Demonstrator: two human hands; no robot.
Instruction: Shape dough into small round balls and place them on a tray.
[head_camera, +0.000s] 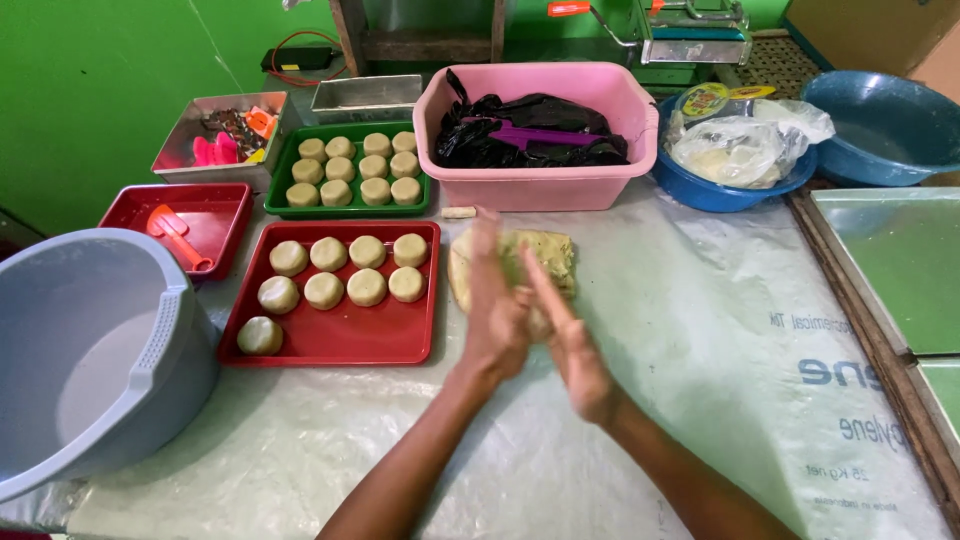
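A small piece of dough (537, 322) sits between the two palms, and only a bit of it peeks out. The left hand (497, 310) and the right hand (572, 345) press flat together, fingers straight and close, so this looks like the rolling step, shaping a ball. I think the next move needs soft, even turns so the piece comes out round. Just past the fingertips lies the big dough lump (520, 262) on the plastic sheet (700, 330). To the left of the fingers is a red tray (375, 340) with nine round dough pieces. Beyond it a green tray (350, 208) holds more. Far past the fingertips a pink tub (540, 180) holds a black bag. A grey basin (90, 350) sits far to the left, with nothing in it that I can see.
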